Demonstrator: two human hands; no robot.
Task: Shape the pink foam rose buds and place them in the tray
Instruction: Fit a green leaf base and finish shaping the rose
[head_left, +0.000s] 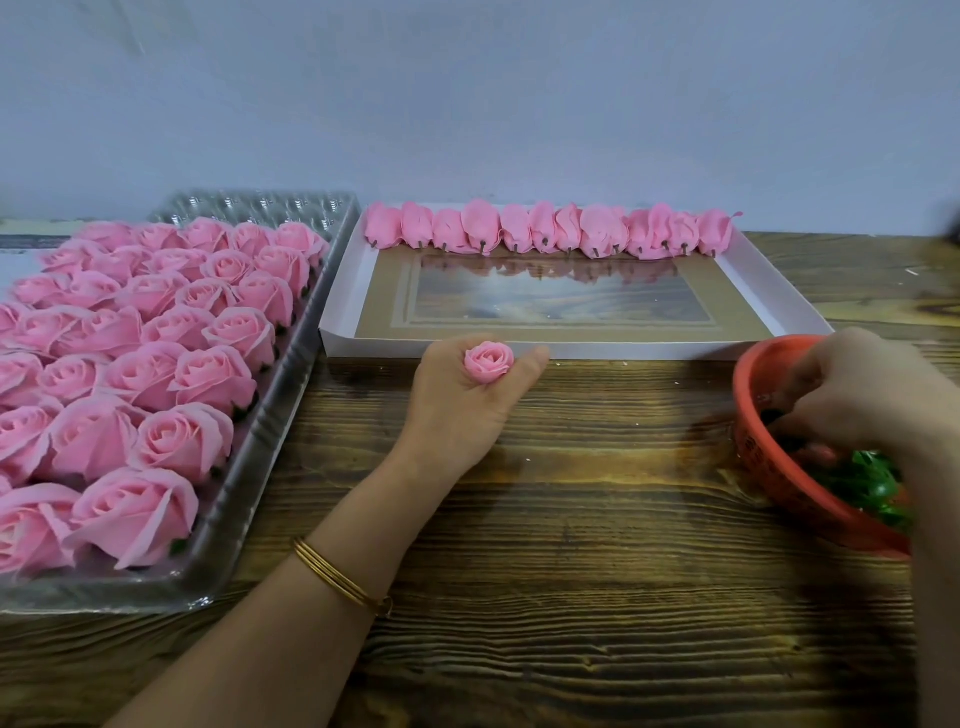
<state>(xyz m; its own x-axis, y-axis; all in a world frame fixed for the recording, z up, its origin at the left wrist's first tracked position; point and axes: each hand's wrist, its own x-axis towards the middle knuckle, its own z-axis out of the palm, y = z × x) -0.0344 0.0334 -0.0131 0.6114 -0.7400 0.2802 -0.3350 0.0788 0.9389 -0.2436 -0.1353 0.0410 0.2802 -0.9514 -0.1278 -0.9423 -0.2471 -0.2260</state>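
My left hand (462, 400) grips a small pink foam rose bud (488, 361) upright, just in front of the near rim of the white cardboard tray (587, 349). A row of several shaped pink buds (550, 228) lies along that tray's far edge, stems pointing toward me. My right hand (857, 395) reaches into a red bowl (763, 467) at the right; its fingers are curled inside the bowl, and whether they hold anything is hidden.
A clear plastic tray (270, 457) at the left holds several pink foam roses (156, 364). Green leafy pieces (872, 483) lie in the red bowl. Everything sits on a dark wooden table (571, 571) against a pale wall.
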